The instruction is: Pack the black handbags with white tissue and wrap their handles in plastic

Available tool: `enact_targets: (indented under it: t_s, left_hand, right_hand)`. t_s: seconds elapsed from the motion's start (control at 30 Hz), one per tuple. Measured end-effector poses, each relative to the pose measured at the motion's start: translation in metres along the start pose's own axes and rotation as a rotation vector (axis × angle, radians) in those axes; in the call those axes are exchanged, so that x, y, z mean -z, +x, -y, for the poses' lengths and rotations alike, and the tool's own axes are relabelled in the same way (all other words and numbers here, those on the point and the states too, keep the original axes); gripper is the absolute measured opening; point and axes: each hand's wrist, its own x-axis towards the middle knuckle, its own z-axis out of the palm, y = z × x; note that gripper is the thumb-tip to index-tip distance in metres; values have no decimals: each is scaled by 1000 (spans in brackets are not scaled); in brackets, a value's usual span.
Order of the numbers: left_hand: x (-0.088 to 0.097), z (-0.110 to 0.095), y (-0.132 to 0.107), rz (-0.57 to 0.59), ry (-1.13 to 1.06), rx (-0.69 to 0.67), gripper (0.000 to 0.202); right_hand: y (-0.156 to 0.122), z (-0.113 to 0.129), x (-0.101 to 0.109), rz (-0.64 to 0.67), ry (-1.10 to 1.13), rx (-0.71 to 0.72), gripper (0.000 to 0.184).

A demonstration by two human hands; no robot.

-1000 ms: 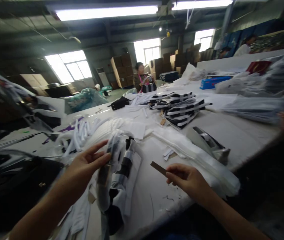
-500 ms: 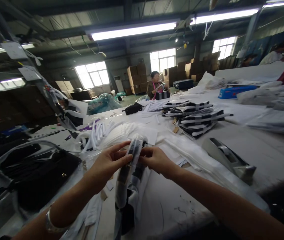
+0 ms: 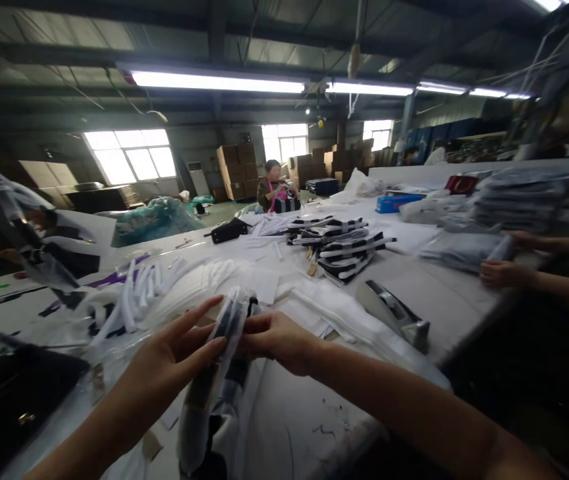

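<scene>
In front of me a black-and-white item, seemingly a striped bag (image 3: pixel 221 393), stands edge-on over the white table. Clear plastic or pale wrapping covers its upper strap (image 3: pixel 231 317). My left hand (image 3: pixel 174 363) grips the wrapped strap from the left between thumb and fingers, its index finger stretched out past it. From the other side my right hand (image 3: pixel 284 340) pinches the strap close to its top; those fingertips are partly hidden behind it. Right of my hands sits a grey tape dispenser (image 3: pixel 394 313). White foam-like strips (image 3: pixel 139 293) lie beyond my left hand.
A stack of striped bags (image 3: pixel 344 247) lies mid-table, near a small black bag (image 3: pixel 229 230). At left is a large black bag (image 3: pixel 14 393). A co-worker's hands (image 3: pixel 507 273) hold a plastic-wrapped package (image 3: pixel 464 250) at right. Another person (image 3: pixel 274 190) works across the table.
My view has turned right, so the scene shifts left and a co-worker's hands and packages appear at right. Both my hands keep hold of the wrapped strap.
</scene>
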Motion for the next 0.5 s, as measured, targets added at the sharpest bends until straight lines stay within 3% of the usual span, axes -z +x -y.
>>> enact_targets:
  t_s: [0.07, 0.2, 0.27, 0.37, 0.5]
  left_hand:
    - [1, 2, 1, 0, 6, -20, 87]
    - [6, 1, 0, 155, 53, -59, 81]
    - [7, -1, -1, 180, 101, -90, 74]
    - [6, -4, -3, 109, 235, -146, 66]
    - [4, -3, -5, 21, 375, -246, 55]
  right_hand:
    - [0, 3, -3, -13, 27, -16, 39]
    - [-12, 12, -9, 43, 97, -51, 26]
    - [-18, 17, -10, 80, 127, -47, 20]
    - [-23, 22, -11, 90, 142, -31, 20]
    - [-21, 20, -15, 43, -4, 16, 37]
